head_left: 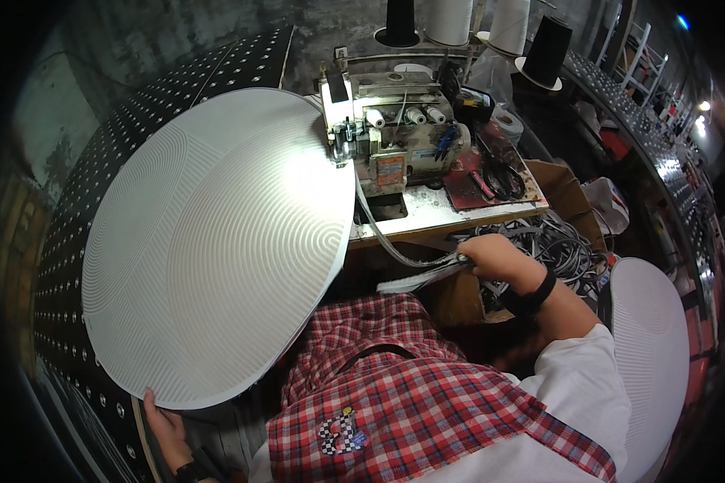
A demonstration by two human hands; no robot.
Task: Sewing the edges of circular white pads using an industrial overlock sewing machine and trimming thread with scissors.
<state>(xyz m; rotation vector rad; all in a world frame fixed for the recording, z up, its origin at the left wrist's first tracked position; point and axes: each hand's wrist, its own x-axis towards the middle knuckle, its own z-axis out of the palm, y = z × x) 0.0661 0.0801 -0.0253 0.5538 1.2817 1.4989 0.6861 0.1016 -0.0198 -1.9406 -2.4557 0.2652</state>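
A large round mat [217, 241], pale grey with curved ridges, lies tilted in front of me, its far right edge under the lit head of an overlock sewing machine [403, 133]. At the mat's near left rim my left hand [165, 427] grips the edge; its other fingers are mostly hidden beneath. My right hand [491, 259] is closed around a narrow grey fabric strip [399, 256] that runs down from the machine beside the mat. One end of the strip [411, 282] hangs loose to the left of that hand.
A box [568, 189] heaped with strip offcuts [560, 249] stands right of the machine. Scissors [483, 185] rest on a red pad. Thread cones [544, 52] stand behind. Another ridged round mat [652, 354] is at my right. A black studded table [64, 266] lies left.
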